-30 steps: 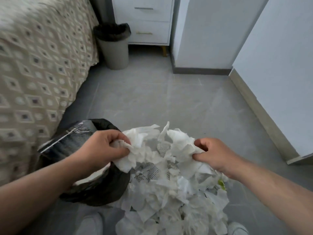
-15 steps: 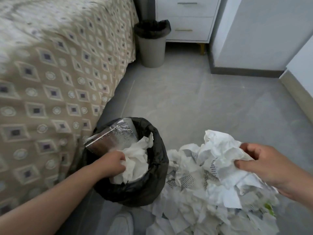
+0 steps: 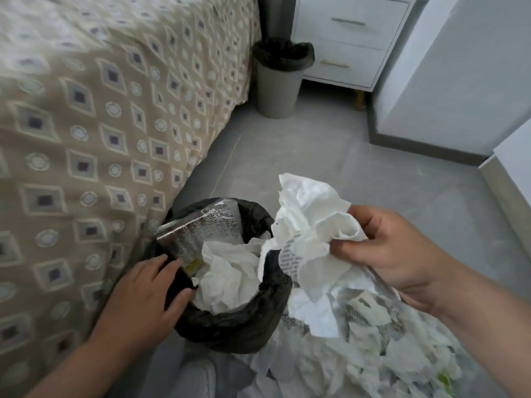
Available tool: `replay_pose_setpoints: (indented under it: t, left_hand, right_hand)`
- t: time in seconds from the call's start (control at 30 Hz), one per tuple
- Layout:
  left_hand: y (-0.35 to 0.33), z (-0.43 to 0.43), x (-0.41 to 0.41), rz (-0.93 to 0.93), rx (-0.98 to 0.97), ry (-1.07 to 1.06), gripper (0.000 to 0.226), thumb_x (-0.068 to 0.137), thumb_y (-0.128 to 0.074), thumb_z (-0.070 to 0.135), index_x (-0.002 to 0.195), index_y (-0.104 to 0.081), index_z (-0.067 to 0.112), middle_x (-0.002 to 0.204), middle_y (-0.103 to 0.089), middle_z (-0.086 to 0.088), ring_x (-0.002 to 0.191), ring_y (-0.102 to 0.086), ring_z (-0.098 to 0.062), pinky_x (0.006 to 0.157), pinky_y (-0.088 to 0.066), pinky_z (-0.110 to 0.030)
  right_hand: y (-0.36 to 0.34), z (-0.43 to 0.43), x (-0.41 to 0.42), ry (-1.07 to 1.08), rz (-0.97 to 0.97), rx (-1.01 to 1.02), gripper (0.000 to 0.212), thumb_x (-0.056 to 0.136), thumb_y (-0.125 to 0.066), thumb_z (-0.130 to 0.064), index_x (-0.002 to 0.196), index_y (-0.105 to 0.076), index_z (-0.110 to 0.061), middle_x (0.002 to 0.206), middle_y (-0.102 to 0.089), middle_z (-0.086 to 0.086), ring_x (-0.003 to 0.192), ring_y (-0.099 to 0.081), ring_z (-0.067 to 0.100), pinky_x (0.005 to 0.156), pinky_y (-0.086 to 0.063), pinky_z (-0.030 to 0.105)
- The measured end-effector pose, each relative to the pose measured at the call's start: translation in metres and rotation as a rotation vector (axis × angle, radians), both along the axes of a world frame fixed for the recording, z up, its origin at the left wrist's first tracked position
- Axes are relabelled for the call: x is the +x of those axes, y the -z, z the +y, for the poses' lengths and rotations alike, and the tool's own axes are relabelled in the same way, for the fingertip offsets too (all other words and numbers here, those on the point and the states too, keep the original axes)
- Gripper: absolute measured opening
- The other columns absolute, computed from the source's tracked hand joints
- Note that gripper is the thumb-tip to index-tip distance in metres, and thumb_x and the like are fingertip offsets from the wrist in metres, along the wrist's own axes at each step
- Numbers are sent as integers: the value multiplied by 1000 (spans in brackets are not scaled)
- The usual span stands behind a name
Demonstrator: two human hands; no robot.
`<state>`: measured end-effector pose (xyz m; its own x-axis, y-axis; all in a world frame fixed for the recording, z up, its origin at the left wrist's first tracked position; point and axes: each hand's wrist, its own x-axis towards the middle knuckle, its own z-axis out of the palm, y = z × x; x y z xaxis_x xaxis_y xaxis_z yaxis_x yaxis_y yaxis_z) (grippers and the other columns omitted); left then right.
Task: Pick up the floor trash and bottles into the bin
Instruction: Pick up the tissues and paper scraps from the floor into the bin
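Since the earlier frame, the left hand [image 3: 143, 294] has released the tissue [image 3: 230, 271], which now lies in the bin [image 3: 230, 328]. The hand's fingers rest straight on the black rim. The right hand [image 3: 393, 254] grips a crumpled paper wad [image 3: 310, 225] at the rim, above the floor pile [image 3: 373, 354]. Risk: the bin looks nearly full, so the wad's trailing sheets may slide back out.

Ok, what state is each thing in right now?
Near bin: lined, upright, partly full of paper.
Foil bag: sticking out of near bin.
Far bin: lined, upright.
Drawers: shut.
Wad: crumpled, gripped by right hand.
Left hand: fingers straight on near bin's rim.
Floor paper: loose, not binned.
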<state>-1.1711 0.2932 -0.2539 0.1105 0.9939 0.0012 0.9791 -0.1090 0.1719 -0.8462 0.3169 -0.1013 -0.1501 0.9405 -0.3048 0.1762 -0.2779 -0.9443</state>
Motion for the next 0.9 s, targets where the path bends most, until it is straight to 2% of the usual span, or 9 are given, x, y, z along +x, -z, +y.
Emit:
replay_pose_setpoints:
  t: [0.1, 0.2, 0.27, 0.4, 0.5, 0.6, 0.77, 0.83, 0.9]
  left_hand:
    - [20, -5, -10, -50, -81, -49, 78, 88, -21, 63, 123, -60, 5, 129, -57, -18, 123, -48, -36, 101, -41, -46]
    - [33, -5, -14, -68, -55, -34, 73, 88, -23, 56, 133, -51, 6, 137, -52, -11, 137, -33, -28, 108, -34, -41]
    - [37, -6, -15, -89, -34, -40, 71, 89, -23, 53, 137, -47, 7, 142, -48, -8, 140, -26, -23, 108, -31, -39]
    - [40, -4, -22, -103, -7, -2, 75, 93, -15, 59, 137, -45, 7, 141, -48, -7, 140, -23, -20, 110, -28, -35]
    - [42, -3, -25, -141, -8, 26, 79, 91, -12, 62, 138, -42, 6, 142, -46, -8, 140, -25, -21, 112, -26, -33]
    - [44, -3, -26, -199, -3, -2, 80, 87, -24, 66, 144, -33, 11, 149, -37, -2, 143, -12, -10, 111, -22, -32]
    - [44, -3, -29, -313, -52, -13, 101, 71, -15, 87, 149, -12, 24, 153, -4, 17, 140, 14, 8, 114, -4, -23]
    - [40, -4, -29, -401, -56, -31, 103, 68, -20, 89, 149, -15, 25, 152, -7, 17, 140, 9, 9, 114, -8, -26]
    - [32, -7, -28, -460, 12, -41, 95, 72, -39, 77, 145, -29, 17, 150, -19, 11, 141, -7, 2, 113, -16, -33]
  right_hand:
    - [15, 24, -50, -29, 64, -24, 20, 81, -63, 11, 96, -69, -2, 86, -72, 14, 77, -70, 26, 72, -59, 37]
    - [49, 44, -93, 7, 48, -71, 19, 82, -65, 7, 92, -70, -8, 92, -73, 15, 88, -70, 30, 81, -58, 43]
    - [84, 51, -113, 17, -89, -82, 17, 82, -67, -2, 93, -69, -15, 96, -73, 10, 90, -70, 29, 83, -58, 44]
    - [140, 56, -138, -167, -593, -130, 32, 83, -61, -15, 115, -60, -18, 116, -61, 3, 98, -58, 19, 75, -40, 20]
    - [161, 53, -151, -257, -697, -178, 21, 84, -52, -10, 103, -57, -17, 114, -61, 6, 93, -54, 20, 75, -35, 19]
    - [171, 51, -160, -300, -747, -172, 7, 84, -51, -12, 91, -52, -14, 105, -62, 8, 92, -57, 23, 72, -39, 24]
    - [160, 46, -166, -498, -765, -232, 35, 88, -58, -25, 120, -55, -11, 123, -61, 10, 113, -57, 26, 92, -47, 32]
    - [149, 45, -163, -462, -758, -286, 53, 82, -66, -37, 127, -49, -14, 125, -59, 7, 111, -57, 24, 86, -47, 30]
    - [130, 42, -156, -487, -819, -256, 55, 82, -64, -43, 127, -49, -15, 124, -59, 6, 104, -57, 23, 77, -43, 27]
